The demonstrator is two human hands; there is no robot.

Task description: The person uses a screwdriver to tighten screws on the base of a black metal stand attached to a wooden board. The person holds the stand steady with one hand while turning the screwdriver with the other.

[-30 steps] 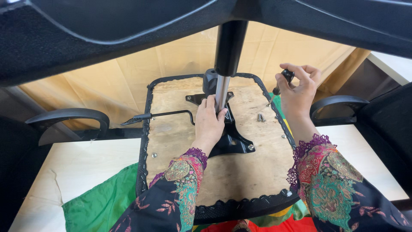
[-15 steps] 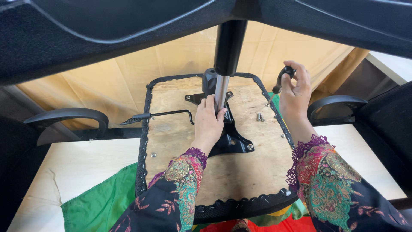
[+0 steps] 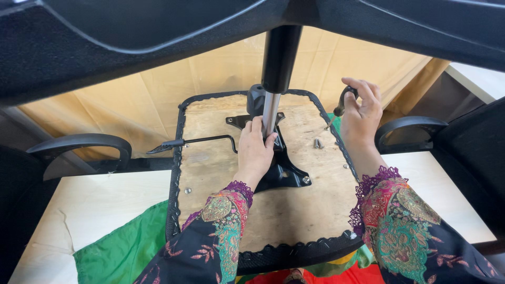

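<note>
Gas-lift column: stood upright at frame centre, in the black mounting plate on the upturned seat base.
Left hand: grip closed around the column's lower end.
Right hand: upper right, grip clamped on a black-handled tool.
Tabletop: beneath the seat.

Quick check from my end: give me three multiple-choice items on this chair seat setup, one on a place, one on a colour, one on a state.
1. Where is the left hand?
A. on the gas-lift column
B. on the armrest
C. on the cloth

2. What colour is the cloth under the seat base?
A. blue
B. green
C. white

3. What is the right hand doing?
A. lying flat and open
B. gripping a black-handled tool
C. resting on the table

Answers: 1 A, fingers wrap the metal column; 2 B, green shows at lower left; 3 B, fingers closed round the handle.
</note>
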